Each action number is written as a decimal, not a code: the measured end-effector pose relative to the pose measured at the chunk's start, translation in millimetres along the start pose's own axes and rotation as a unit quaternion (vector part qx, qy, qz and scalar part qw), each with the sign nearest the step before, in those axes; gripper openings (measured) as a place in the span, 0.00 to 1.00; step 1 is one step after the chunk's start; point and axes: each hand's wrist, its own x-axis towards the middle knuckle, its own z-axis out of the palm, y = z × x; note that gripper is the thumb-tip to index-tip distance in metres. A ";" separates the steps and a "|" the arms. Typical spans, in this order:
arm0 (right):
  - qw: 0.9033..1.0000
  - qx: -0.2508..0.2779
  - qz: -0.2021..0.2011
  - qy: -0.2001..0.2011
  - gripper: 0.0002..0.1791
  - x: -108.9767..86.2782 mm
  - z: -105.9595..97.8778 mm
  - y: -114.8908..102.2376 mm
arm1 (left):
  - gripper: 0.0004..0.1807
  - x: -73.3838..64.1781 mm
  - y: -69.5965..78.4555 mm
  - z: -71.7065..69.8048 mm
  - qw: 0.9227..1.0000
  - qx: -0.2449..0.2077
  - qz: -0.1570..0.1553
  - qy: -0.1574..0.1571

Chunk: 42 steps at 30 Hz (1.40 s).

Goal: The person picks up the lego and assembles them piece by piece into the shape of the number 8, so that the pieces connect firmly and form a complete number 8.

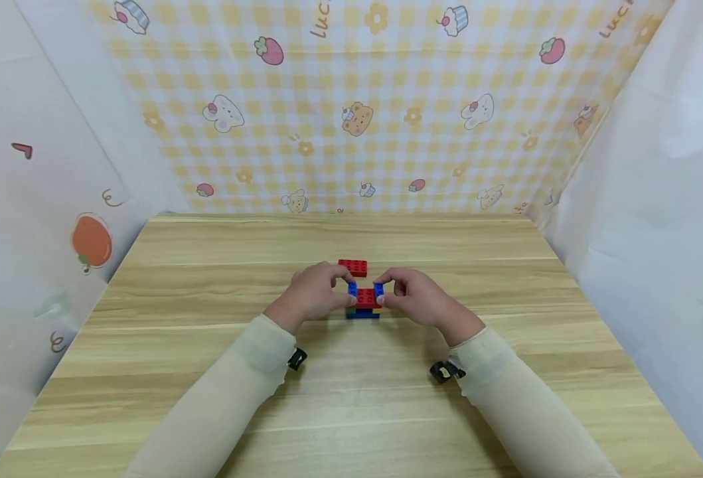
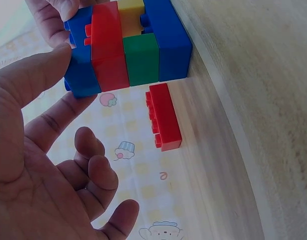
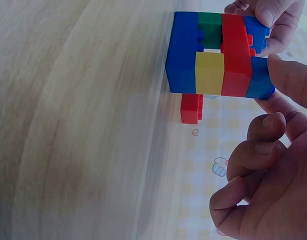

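A stack of toy building bricks stands on the table: a long blue brick (image 1: pixel 363 315) at the bottom, a green brick (image 2: pixel 141 61) and a yellow brick (image 3: pixel 209 73) above it at either end, and a long red brick (image 1: pixel 366 299) across them. On top sit two small blue bricks, one at each end. My left hand (image 1: pixel 315 292) pinches the left blue brick (image 2: pixel 84 72) between thumb and index finger. With its thumb and index finger, my right hand (image 1: pixel 418 296) pinches the right blue brick (image 3: pixel 260 77). Both hands' other fingers are curled away from the stack.
Just behind the stack lies a loose red brick (image 1: pixel 356 267), studs up. The wooden table (image 1: pixel 351 411) runs back to a checkered cloth (image 1: pixel 387 153), with white cloth at both sides. A black device (image 1: pixel 441 372) hangs under the right wrist.
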 end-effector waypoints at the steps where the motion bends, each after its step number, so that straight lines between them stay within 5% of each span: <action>1: 1.000 0.000 0.000 0.001 0.14 0.3 0.2 0.7 | 0.17 0.0 -0.6 0.1 1.000 -0.001 -0.001 0.000; 24: 1.000 -0.002 0.013 -0.001 0.14 -0.4 0.1 -2.8 | 0.27 2.1 -15.7 -13.0 0.999 -0.026 -0.041 0.011; 42: 1.000 -0.003 0.015 -0.005 0.15 0.0 -1.2 -4.0 | 0.29 19.7 -30.4 -11.9 0.995 -0.064 -0.069 0.037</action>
